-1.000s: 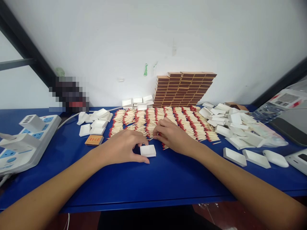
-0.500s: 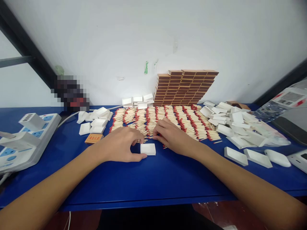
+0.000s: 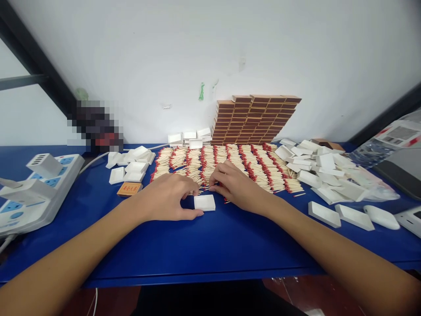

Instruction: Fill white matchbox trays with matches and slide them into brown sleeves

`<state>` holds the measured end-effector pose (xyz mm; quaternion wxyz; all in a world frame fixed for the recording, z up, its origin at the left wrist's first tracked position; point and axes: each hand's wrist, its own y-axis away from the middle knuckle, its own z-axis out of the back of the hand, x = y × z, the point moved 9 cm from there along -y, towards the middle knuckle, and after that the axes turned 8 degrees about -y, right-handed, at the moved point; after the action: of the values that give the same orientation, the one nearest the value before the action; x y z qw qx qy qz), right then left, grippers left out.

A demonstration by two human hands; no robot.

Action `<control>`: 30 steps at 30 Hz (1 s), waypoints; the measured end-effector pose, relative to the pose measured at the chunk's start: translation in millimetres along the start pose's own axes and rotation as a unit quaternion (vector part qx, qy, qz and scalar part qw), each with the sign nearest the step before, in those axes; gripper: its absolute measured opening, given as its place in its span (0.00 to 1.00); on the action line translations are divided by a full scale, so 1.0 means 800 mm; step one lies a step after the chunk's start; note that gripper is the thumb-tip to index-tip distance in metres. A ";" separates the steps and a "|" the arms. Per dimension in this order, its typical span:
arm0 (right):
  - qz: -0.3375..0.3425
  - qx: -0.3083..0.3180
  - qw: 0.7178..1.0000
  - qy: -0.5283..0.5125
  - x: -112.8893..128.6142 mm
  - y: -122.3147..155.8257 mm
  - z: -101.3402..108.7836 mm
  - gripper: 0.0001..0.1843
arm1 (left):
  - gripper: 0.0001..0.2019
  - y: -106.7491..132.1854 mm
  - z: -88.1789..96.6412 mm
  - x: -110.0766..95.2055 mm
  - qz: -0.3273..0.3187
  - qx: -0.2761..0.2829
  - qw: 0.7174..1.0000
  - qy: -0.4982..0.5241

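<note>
A small white matchbox tray lies flat on the blue table, its open side up. My left hand curves around its left end, thumb at the near corner and index finger at the far one. Just beyond, my right hand is bent over the front edge of the matches, thumb and fingers drawn together on them. Its fingertips are partly hidden. The red-tipped matches are spread in several rows behind both hands. An orange matchbox sits left of my left hand.
Brown-sided matchboxes are stacked against the wall. White trays lie in a left group, a back group and a large right heap. A power strip stands at left; a plastic bottle is at right.
Both hands keep nearly the same pose, at the tray and at the matches. The whole view has shifted slightly.
</note>
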<state>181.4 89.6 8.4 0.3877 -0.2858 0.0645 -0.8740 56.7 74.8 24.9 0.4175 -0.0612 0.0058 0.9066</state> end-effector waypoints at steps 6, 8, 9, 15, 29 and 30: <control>0.004 -0.004 1.000 0.013 -0.001 0.000 0.000 0.06 | 0.22 0.001 0.003 -0.001 0.002 0.008 1.000 -0.001; 0.001 0.002 1.000 0.023 -0.002 -0.001 -0.002 0.07 | 0.20 0.001 0.003 -0.002 0.001 0.008 1.000 0.001; 0.001 0.005 1.000 0.027 -0.002 -0.001 -0.002 0.08 | 0.19 0.001 0.003 -0.002 0.000 0.007 1.000 0.001; 0.002 -0.032 0.999 0.016 0.013 -0.002 0.016 0.09 | 0.17 0.000 0.000 0.003 0.007 0.000 1.000 -0.008; 0.019 0.022 1.000 0.003 0.045 0.008 0.000 0.05 | 0.16 -0.001 0.002 0.000 0.001 -0.017 0.999 -0.030; 0.014 0.024 1.000 0.001 0.044 0.009 0.001 0.04 | 0.16 -0.001 0.002 0.000 0.003 -0.017 0.999 -0.029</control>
<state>167.8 59.8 22.4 0.4066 -0.2746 0.0484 -0.8700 57.6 75.5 26.7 0.4138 -0.0418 -0.0213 0.9091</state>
